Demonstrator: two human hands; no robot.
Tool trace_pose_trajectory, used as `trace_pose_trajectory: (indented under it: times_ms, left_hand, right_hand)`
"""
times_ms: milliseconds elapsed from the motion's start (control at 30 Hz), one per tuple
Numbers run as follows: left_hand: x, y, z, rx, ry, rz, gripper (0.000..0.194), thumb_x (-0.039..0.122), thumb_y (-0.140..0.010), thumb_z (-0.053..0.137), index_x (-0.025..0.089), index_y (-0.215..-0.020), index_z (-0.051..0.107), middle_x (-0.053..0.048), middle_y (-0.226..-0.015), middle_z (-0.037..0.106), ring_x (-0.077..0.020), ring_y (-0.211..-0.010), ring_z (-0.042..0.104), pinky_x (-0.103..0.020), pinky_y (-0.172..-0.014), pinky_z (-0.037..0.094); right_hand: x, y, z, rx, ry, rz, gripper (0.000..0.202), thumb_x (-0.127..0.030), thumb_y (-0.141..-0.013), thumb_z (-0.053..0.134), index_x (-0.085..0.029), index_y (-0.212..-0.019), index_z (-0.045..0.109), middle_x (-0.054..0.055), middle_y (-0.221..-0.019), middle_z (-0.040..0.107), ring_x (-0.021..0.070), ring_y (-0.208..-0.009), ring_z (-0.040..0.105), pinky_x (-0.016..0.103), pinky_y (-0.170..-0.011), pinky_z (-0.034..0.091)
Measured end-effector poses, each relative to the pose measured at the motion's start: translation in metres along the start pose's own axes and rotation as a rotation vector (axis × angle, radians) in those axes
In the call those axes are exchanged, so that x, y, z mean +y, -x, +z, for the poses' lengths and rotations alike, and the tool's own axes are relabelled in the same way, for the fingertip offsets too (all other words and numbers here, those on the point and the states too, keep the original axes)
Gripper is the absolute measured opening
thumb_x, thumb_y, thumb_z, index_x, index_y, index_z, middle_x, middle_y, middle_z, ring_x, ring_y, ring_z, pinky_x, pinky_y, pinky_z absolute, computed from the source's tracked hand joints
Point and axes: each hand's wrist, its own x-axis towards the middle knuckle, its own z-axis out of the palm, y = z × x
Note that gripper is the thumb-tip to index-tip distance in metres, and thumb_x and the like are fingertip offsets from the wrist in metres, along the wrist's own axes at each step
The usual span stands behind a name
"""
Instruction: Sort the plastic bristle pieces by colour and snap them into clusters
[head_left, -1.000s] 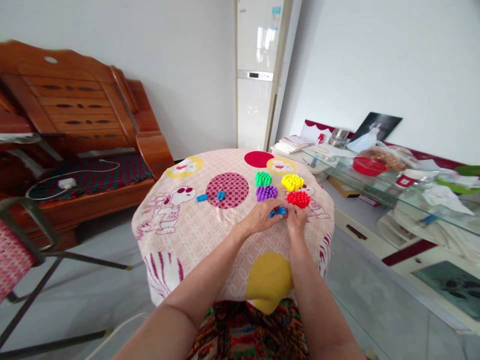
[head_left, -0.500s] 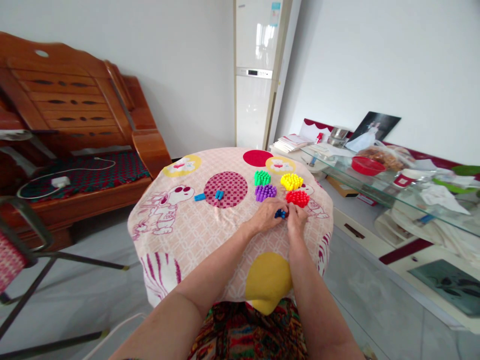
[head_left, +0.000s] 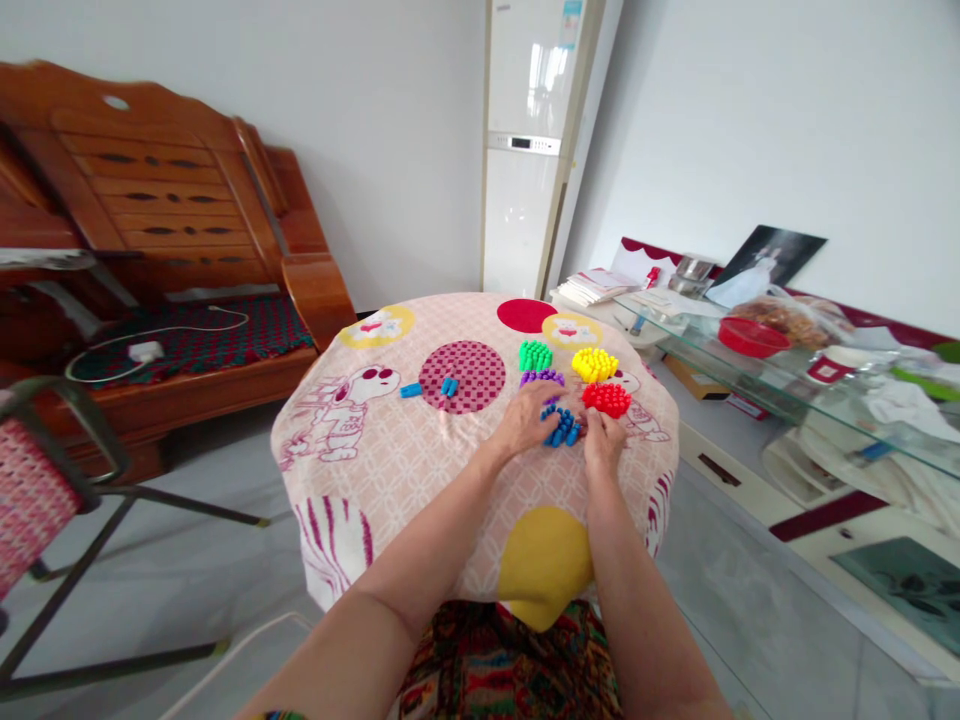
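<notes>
A cluster of small blue pegs [head_left: 561, 428] stands on the cloth between my two hands. My left hand [head_left: 527, 418] curves around its left and far side, fingers apart, the fingertips beside the pegs. On the other side my right hand [head_left: 604, 437] rests with loosely bent fingers, near the blue pegs and just in front of the red peg cluster [head_left: 607, 400]. Behind my left hand is a purple cluster [head_left: 541, 378], partly covered by it. Farther back stand a green cluster [head_left: 535, 355] and a yellow cluster [head_left: 595, 364].
Loose blue pieces [head_left: 449, 387] lie on the dark red circle of the patterned tablecloth [head_left: 420, 470], and another blue piece [head_left: 411, 390] lies left of them. A glass-topped cabinet [head_left: 750, 370] stands to the right, a wooden bench [head_left: 172, 220] and a chair [head_left: 45, 490] to the left.
My hands have moved apart from around the blue pegs, which now show more fully between them. The whole view has shifted slightly, so the table appears farther right.
</notes>
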Motion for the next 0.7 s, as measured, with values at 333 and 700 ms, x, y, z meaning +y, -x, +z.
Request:
trace_pose_trajectory:
  times_ms: [333, 700]
  left_hand:
    - [-0.089, 0.049, -0.113, 0.335, -0.4, -0.774, 0.022, 0.012, -0.082, 0.058, 0.009, -0.103, 0.062, -0.017, -0.111, 0.067, -0.0361, -0.118, 0.053, -0.056, -0.104, 0.037]
    - [-0.089, 0.058, -0.11, 0.265, -0.437, -0.862, 0.017, 0.009, -0.081, 0.055, 0.01, -0.092, 0.068, -0.01, -0.084, 0.068, -0.0257, -0.091, 0.062, -0.041, -0.086, 0.048]
  right_hand:
    - [-0.004, 0.001, 0.0, 0.021, 0.002, -0.03, 0.043, -0.048, -0.081, 0.047, -0.014, -0.077, 0.074, 0.009, -0.074, 0.072, 0.0228, -0.072, 0.064, 0.034, -0.069, 0.049]
    - [0.002, -0.001, 0.001, 0.025, 0.006, -0.032, 0.043, -0.048, -0.081, 0.047, -0.014, -0.08, 0.074, 0.009, -0.077, 0.073, 0.0226, -0.074, 0.065, 0.033, -0.07, 0.048]
